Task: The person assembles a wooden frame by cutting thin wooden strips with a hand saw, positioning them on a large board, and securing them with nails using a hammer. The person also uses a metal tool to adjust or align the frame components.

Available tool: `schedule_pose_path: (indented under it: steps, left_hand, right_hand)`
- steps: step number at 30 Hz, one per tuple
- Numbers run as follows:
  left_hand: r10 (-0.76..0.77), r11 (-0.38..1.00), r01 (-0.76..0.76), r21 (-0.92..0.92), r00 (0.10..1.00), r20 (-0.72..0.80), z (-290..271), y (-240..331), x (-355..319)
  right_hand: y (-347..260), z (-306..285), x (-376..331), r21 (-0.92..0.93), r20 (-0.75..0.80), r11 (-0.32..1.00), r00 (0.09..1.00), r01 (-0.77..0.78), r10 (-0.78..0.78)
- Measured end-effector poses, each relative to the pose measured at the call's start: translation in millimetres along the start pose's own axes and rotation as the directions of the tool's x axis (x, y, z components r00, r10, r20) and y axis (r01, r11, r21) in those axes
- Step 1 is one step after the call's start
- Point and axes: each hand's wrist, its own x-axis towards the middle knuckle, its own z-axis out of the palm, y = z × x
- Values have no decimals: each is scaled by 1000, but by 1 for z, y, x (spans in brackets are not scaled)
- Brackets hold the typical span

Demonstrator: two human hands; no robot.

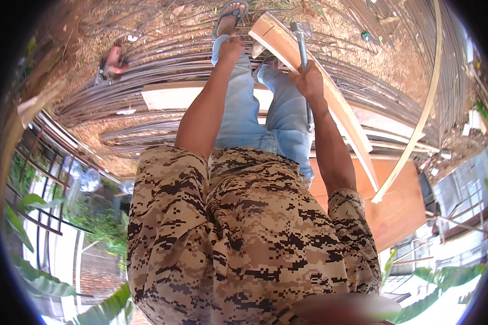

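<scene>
My right hand [309, 81] is wrapped round the handle of a hammer [301, 30]. The metal head points away from me, and the handle's lower end shows below the hand. Close beside it lies a long wooden board [336, 97], slanting from the far middle down to the right, with a raised edge along it. At my left knee, my left hand [230, 50] is closed against the jeans [236, 108]. Whether anything is inside those fingers is hidden.
Long thin metal rods [108, 100] cover the ground. A pale board [171, 97] lies across them at left, near an orange-red object [115, 60] with a dark end. On the right are a thin wooden strip [425, 116] and a broad reddish-brown sheet [401, 200].
</scene>
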Motion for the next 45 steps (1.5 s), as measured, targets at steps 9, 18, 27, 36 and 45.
schedule_pose_path:
  steps: [9,18,27,36,45]
  left_hand:
    - [-159,511,500,-699,854,495,60,-56,-1]
    - [24,466,246,-850,957,291,73,-36,-109]
    - [161,977,-192,95,951,265,114,0,-134]
    - [208,977,-207,42,978,-13,6,95,-103]
    - [167,971,-175,-166,984,-60,-67,127,-70]
  right_hand:
    - [-15,18,16,-238,-35,955,981,178,-192]
    - [20,10,-11,-371,9,908,979,194,-206]
    - [65,-14,-32,-480,215,837,960,263,-179]
    - [-77,-18,12,-398,268,847,927,353,-261]
    - [-162,-1,48,-382,388,836,889,394,-242]
